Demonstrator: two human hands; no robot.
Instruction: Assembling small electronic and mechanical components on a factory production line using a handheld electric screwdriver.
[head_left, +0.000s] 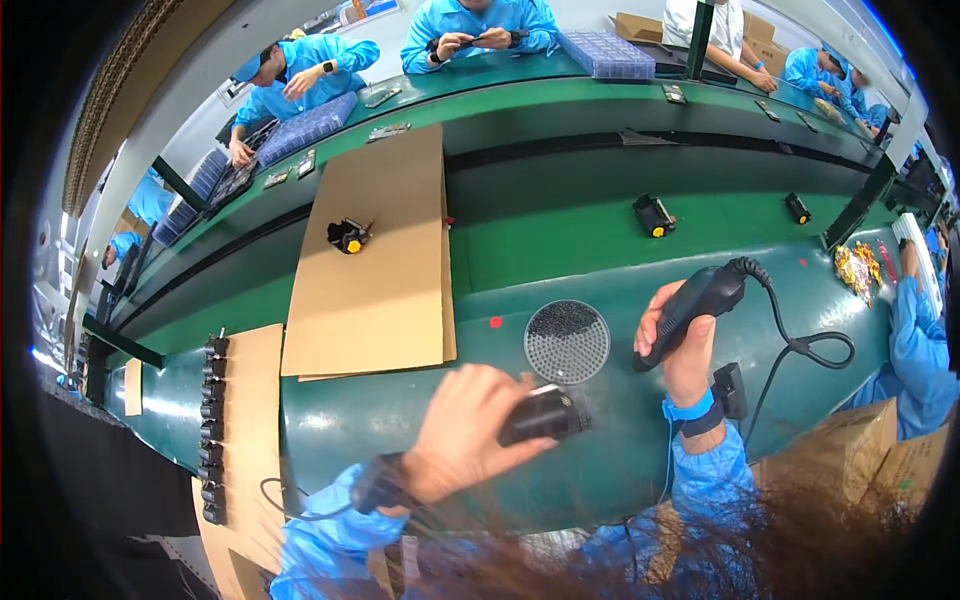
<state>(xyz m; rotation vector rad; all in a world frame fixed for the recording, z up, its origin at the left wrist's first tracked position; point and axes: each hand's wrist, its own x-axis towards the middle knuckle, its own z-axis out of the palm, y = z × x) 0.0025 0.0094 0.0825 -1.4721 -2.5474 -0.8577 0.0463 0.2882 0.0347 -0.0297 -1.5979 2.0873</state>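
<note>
My left hand [470,430], slightly blurred, is closed around a black housing [545,415] with a rounded body, just above the green bench. My right hand [685,355] grips a black corded power tool [692,310], which looks like an electric screwdriver; its tip points down to the left and the curly cord leaves its upper end. Between the hands lies a round dimpled dish [568,365] with many tiny dark pieces, probably screws, in its far half. The dish is near the held housing, and I cannot tell whether they touch.
A cardboard sheet [375,310] lies left of centre, bearing a black-and-yellow part [348,236]. Similar parts [655,216] sit on the far green belt [560,225]. A row of black parts [212,430] stands at left. Gold foil [858,270] lies right. Co-workers sit opposite.
</note>
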